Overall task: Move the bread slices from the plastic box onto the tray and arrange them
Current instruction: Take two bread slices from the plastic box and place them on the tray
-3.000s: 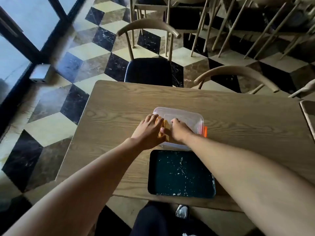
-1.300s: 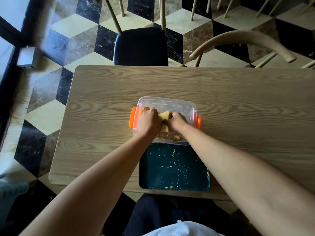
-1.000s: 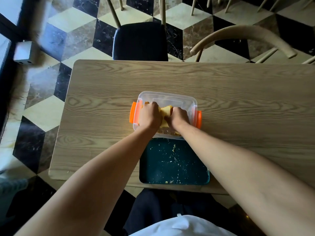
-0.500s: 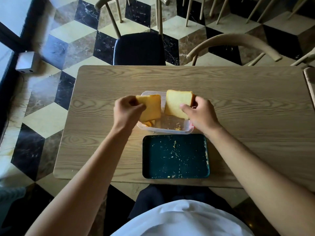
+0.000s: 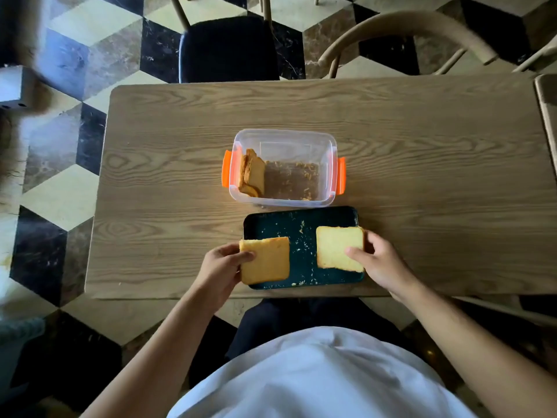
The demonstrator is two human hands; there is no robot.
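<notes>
A dark green tray (image 5: pixel 303 220) dotted with crumbs lies at the table's near edge. Just behind it stands a clear plastic box (image 5: pixel 284 138) with orange clips; a couple of bread slices (image 5: pixel 251 172) lean against its left wall. My left hand (image 5: pixel 221 271) grips a yellow bread slice (image 5: pixel 266 263) over the tray's left side, overhanging the tray's left rim. My right hand (image 5: pixel 381 262) pinches a second slice (image 5: pixel 339 247) by its right edge over the tray's right side. Whether either slice touches the tray I cannot tell.
The wooden table (image 5: pixel 422 164) stretches to both sides of the box. A black-seated chair (image 5: pixel 227 48) and a curved wooden chair back (image 5: pixel 404 24) stand beyond the far edge. Another table's edge (image 5: pixel 547 98) shows at the right.
Both hands lifted one slice each out of the box and brought them toward me, down over the tray. The box now shows its crumbed floor.
</notes>
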